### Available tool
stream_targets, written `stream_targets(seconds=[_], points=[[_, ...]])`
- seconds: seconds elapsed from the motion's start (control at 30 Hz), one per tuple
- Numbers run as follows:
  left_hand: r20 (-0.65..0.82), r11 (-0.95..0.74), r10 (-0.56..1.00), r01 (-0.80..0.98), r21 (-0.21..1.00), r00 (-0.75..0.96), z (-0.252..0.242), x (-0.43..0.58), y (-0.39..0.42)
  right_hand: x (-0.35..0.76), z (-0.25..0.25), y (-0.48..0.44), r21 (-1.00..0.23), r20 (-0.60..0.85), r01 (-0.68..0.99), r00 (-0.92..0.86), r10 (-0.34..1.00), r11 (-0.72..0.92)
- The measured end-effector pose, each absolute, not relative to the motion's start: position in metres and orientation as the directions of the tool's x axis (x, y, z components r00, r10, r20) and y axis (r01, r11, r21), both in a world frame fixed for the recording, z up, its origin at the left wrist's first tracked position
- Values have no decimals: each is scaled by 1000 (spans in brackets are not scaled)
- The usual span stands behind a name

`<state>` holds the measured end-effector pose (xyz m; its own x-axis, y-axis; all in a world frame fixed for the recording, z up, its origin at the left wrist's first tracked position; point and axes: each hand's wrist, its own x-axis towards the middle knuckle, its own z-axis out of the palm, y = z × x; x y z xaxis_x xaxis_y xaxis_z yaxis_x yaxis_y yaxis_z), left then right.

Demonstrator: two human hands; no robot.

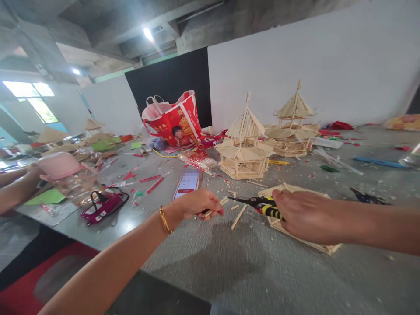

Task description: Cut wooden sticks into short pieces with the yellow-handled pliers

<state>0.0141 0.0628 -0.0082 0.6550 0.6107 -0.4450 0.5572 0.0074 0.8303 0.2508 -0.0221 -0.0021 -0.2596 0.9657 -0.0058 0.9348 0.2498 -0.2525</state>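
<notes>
My left hand (pixel 200 204) is closed in a pinch on a thin wooden stick (pixel 217 207) that pokes out to the right. My right hand (pixel 303 214) grips yellow-and-black-handled cutting pliers (pixel 259 203), their dark jaws pointing left toward the stick's end. Beneath my right hand lies a flat panel of glued sticks (pixel 297 232). A loose stick (pixel 238 217) rests on the grey table (pixel 249 267) between my hands. A gold bangle (pixel 164 220) circles my left wrist.
Two stick pagoda models (pixel 244 142) (pixel 293 124) stand further back. A phone (pixel 187 186), a red shopping bag (pixel 175 120), a pink bottle (pixel 65 173) and a magenta pouch (pixel 101 206) lie left. Another person's arms (pixel 15 188) reach in at far left. Scraps litter the table.
</notes>
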Motion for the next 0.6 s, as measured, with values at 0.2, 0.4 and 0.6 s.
stream_targets(seconds=[0.2,0.4,0.6], points=[[-334,-79,629,485,871,702,-21,12,57,249,13,-18,-496,-664,806,-112,739,-323],[-183,-164,681,391,906,709,-34,15,46,261,6,-22,-710,-702,364,-294,649,-603],[-38,-217,752,302,928,658,-45,15,36,271,-12,-49,-421,12,899,-123,992,117]])
